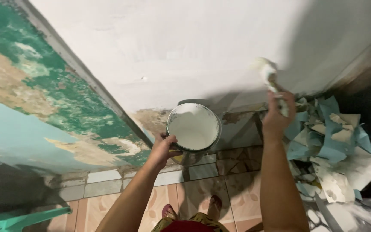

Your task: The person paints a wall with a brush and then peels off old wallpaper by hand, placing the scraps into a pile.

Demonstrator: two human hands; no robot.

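Plainly, a spill is the likeliest mishap; the paint can (193,129) is held out in the air well above the tiled floor (108,206) and appears nearly full of white paint, so any tilt of the wrist could send paint over the rim and onto the feet (192,211) seen below; drips from the loaded brush (269,77) could also be shed onto the torn paper scraps (336,150) heaped at the wall's foot. The left hand (165,148) is closed on the can at its near rim, thumb over the edge; the right hand (276,116) is wrapped tight round the brush handle, the bristle end being pressed to the white wall (172,47) near the corner.
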